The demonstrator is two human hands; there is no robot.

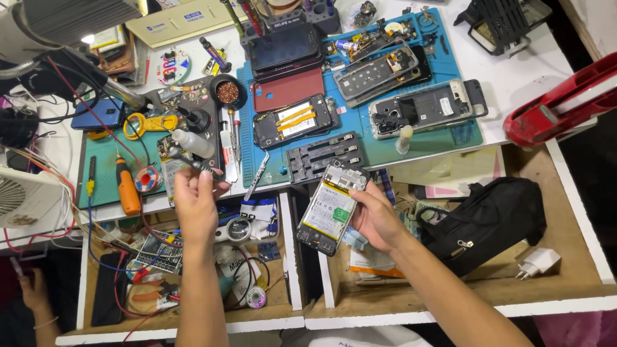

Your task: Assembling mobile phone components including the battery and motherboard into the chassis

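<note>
Cluttered repair counter (527, 96); right hand (376, 215) grips opened phone (331, 209) face-down, innards exposed for work; left hand (196, 199) pinches a small tool (186, 159), tip up.

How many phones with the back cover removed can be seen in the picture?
4: one in the right hand, the opened phone; three on the blue mat: centre, upper right, right. Others may be hidden in the clutter.

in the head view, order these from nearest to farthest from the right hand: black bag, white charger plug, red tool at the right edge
1. Black bag, just right of the right hand, which holds an opened phone.
2. White charger plug, farther right, lower, on the wooden shelf.
3. Red tool, far upper right.
</note>
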